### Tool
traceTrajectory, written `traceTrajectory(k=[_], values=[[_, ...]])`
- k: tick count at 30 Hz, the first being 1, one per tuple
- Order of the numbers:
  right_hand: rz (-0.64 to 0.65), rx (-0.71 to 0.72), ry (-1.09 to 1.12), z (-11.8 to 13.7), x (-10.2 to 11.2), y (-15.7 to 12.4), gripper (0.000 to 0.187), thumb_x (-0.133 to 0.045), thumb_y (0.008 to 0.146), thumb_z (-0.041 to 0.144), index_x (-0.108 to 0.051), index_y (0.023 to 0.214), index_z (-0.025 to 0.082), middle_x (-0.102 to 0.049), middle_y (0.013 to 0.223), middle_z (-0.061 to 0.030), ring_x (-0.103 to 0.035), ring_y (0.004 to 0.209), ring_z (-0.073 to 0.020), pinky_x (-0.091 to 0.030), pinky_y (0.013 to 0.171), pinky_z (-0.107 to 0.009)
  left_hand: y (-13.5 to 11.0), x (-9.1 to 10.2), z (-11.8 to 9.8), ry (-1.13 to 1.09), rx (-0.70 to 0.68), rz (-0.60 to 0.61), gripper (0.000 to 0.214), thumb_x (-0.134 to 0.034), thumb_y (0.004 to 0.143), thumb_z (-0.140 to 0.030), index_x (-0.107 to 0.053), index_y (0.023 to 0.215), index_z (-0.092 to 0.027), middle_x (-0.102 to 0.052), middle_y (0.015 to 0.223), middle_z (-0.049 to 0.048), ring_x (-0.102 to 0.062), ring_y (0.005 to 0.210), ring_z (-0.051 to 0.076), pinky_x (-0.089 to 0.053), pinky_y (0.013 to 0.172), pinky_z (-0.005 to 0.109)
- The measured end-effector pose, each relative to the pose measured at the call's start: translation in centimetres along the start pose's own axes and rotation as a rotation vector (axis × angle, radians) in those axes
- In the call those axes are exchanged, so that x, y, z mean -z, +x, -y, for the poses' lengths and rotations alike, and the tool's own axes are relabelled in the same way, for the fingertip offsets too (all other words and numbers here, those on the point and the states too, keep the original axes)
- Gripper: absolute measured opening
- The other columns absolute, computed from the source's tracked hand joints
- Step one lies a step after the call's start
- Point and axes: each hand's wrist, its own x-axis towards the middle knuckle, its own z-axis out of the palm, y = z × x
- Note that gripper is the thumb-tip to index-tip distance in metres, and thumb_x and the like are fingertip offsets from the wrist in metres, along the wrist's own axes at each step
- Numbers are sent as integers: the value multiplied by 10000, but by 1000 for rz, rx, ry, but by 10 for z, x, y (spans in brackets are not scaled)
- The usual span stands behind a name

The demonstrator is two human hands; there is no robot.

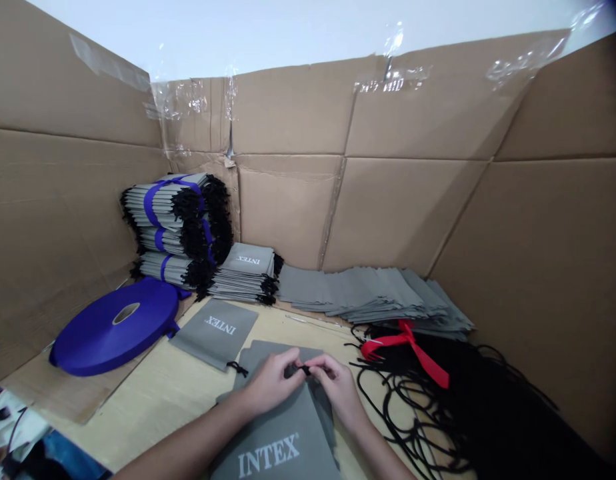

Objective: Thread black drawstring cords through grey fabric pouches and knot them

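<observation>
Grey INTEX bag lay upon other grey bags; left hand and right hand, thumbs and fingertips nearly closed, pinched its black cord between them.

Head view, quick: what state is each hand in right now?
Left hand: closed, thumb and finger pinching a bit of black cord.
Right hand: closed, pinching the same cord right beside the left.
</observation>
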Motion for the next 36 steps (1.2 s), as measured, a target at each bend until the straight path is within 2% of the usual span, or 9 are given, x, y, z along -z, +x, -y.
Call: traceTrajectory(k=[3, 7, 13, 18, 23, 27, 33, 36], values=[[26, 70, -66, 3, 6, -3, 165, -567, 766, 323, -653, 695, 201, -653, 686, -26, -584, 672, -187, -447, 656, -282, -3, -1, 0, 72, -20, 48, 158, -434, 837, -272, -519, 747, -173, -491, 631, -36, -425, 589, 108, -328, 580, 189], [78, 167, -185, 3, 6, -7, 181, -472, 846, 316, -589, 766, 203, -609, 720, -22, -560, 679, -170, -434, 654, -262, -5, 0, -3, 147, -91, 76, 177, -396, 877, -269, -528, 786, -194, -541, 678, -27, -466, 616, 112, -334, 581, 180], [57, 49, -36, -6, -6, -3, 225, -455, 862, 402, -523, 808, 195, -529, 695, 0, -525, 660, -155, -429, 602, -235, -6, 6, -9, 299, -207, 75, 221, -360, 893, -234, -564, 813, -204, -602, 739, 12, -533, 665, 135, -350, 621, 201], [85, -66, 210, -5, -10, -1, 277, -513, 812, 479, -500, 783, 204, -476, 691, 21, -484, 630, -143, -402, 575, -234, -5, 6, -8, 248, -104, 57, 150, -402, 875, -254, -545, 903, -223, -635, 787, 5, -573, 681, 143, -362, 596, 195], [182, -117, 186, 1, -6, 2, 321, -503, 822, 496, -508, 702, 198, -449, 637, 40, -455, 615, -132, -363, 582, -225, -3, 5, -3, 280, -106, 71, 140, -405, 880, -283, -529, 886, -220, -641, 766, 14, -592, 665, 154, -356, 574, 202], [276, -201, 292, 1, 1, 7, 334, -552, 781, 514, -507, 697, 194, -496, 628, 32, -489, 592, -135, -372, 577, -235, -3, 7, -1, 312, -113, 73, 120, -426, 870, -287, -525, 883, -220, -644, 760, 15, -598, 670, 161, -345, 565, 207], [271, -151, 197, -9, 4, 12, 290, -560, 792, 467, -541, 728, 185, -530, 609, 23, -505, 582, -138, -384, 579, -245, -1, 13, -3, 275, -59, 91, 112, -457, 853, -286, -541, 901, -230, -655, 796, 7, -593, 690, 163, -343, 569, 209], [257, -66, 21, -8, 5, 9, 266, -501, 837, 441, -553, 748, 196, -516, 612, 29, -485, 565, -132, -365, 546, -230, -1, 14, -4, 227, -9, 116, 132, -465, 839, -273, -547, 929, -223, -658, 829, 13, -587, 706, 162, -360, 586, 208]])
